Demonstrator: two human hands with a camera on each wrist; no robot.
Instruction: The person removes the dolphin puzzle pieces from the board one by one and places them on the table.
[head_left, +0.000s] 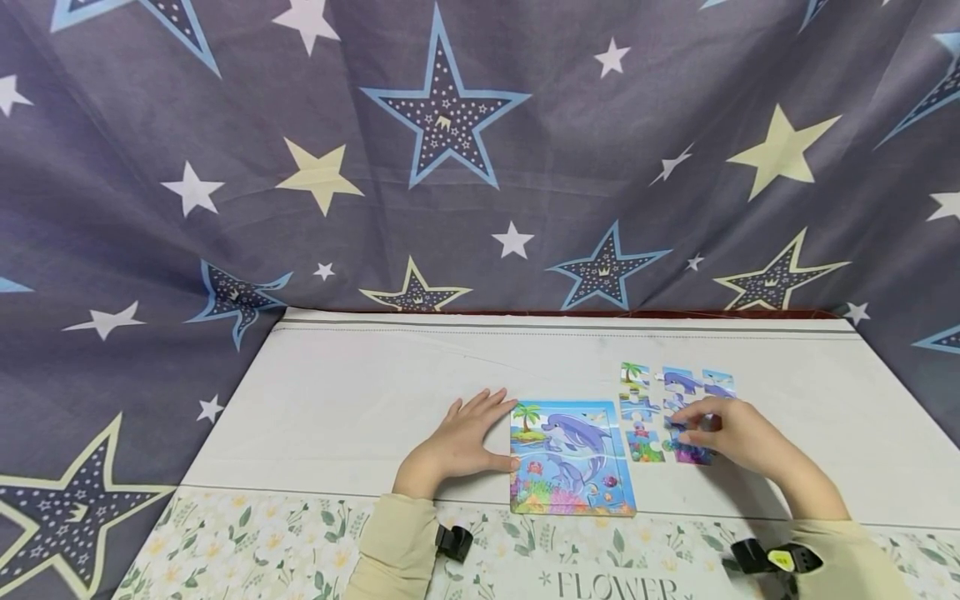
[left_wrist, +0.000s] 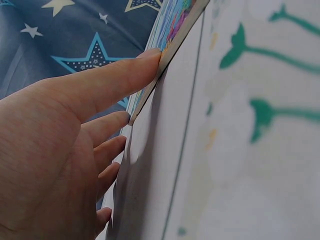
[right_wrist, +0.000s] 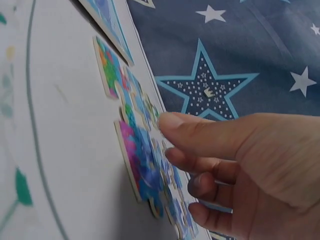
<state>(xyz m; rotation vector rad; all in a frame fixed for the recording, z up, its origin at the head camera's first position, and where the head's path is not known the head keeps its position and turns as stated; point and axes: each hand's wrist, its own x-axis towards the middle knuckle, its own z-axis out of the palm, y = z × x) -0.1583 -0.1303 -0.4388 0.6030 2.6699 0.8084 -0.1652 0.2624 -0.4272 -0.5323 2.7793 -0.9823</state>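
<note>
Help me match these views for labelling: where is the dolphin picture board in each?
Head: board at centre bottom, left hand at its left edge.
Left wrist: top centre, edge-on, thumb against it.
Right wrist: top left corner.
Shared landmark: star curtain.

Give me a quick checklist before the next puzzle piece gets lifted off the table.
1. Picture board steadied: ok. The left hand lies flat beside the dolphin picture board, thumb against its left edge.
2. Board flat on the white tablecloth: ok.
3. Right hand on a piece: ok. Its fingertips touch the loose cardboard jigsaw pieces right of the board.
4. Piece actually gripped: cannot tell. The right wrist view shows thumb and fingers at the pieces' edge, nothing lifted.
5. Pieces face up: ok.
6. Space between board and pieces: ok, a small gap shows.
</note>
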